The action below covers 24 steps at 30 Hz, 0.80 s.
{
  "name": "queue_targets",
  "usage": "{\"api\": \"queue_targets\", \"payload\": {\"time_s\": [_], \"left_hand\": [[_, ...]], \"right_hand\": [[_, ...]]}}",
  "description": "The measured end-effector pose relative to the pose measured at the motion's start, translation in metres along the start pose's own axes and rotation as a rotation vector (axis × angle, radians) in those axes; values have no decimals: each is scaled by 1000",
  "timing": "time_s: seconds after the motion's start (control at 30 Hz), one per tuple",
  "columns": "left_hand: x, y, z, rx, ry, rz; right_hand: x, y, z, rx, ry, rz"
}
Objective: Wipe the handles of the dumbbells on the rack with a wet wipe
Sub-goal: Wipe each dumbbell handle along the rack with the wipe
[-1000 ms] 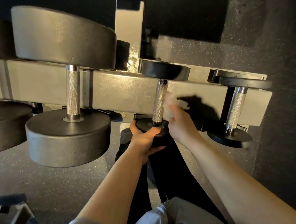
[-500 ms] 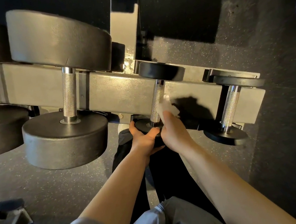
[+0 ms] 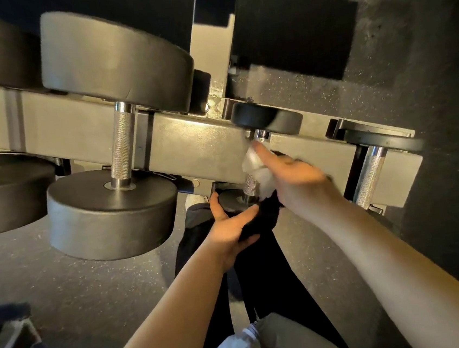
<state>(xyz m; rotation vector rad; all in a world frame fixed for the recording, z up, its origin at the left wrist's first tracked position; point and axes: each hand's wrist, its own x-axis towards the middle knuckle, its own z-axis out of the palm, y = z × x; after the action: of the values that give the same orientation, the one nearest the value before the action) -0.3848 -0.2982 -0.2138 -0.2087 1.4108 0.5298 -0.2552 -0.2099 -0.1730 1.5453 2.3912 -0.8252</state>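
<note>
Beside rack (image 3: 197,146), right hand (image 3: 294,178) clutching wet wipe (image 3: 256,168) around small dumbbell handle (image 3: 250,184), left hand (image 3: 232,224) gripping its near plate: risk of rolling off if jerked.

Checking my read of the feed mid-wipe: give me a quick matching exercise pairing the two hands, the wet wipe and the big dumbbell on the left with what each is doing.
Column 1:
1. left hand
2. right hand
3. wet wipe
4. large dumbbell

Column 2:
A. pressed against the small dumbbell's handle
B. grips the small dumbbell's near end plate
C. rests on the rack, untouched
D. holds the white wipe

Pairs: 1-B, 2-D, 3-A, 4-C
</note>
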Motion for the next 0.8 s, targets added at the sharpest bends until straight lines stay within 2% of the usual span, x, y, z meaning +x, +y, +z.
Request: {"api": "queue_targets", "payload": {"time_s": [0.07,0.13,0.27,0.33,0.37,0.43,0.5,0.57,0.63,0.77,0.8], "left_hand": [[1,-1,0,-11,-5,-4],[0,-1,-1,-4,-9,5],[-1,1,-2,-14,-9,-7],[0,1,-1,-27,-6,-12],[0,1,-1,-32,-2,-9],[0,2,0,-32,6,-5],[-1,3,1,-36,16,-10],[-2,3,2,-32,25,-8],[-2,3,3,-26,37,-3],[-3,3,3,-9,36,-1],[-3,3,3,-8,38,-4]], "right_hand": [[16,4,2,-127,-84,60],[20,0,19,-208,-227,-5],[5,1,41,108,-439,-20],[5,1,42,81,-379,-108],[9,-2,37,118,-314,-57],[16,-6,33,145,-73,-18],[26,-6,25,276,116,71],[35,-5,17,252,217,150],[37,0,21,100,280,23],[26,15,44,-15,270,-319],[27,20,44,-73,219,-364]]}}
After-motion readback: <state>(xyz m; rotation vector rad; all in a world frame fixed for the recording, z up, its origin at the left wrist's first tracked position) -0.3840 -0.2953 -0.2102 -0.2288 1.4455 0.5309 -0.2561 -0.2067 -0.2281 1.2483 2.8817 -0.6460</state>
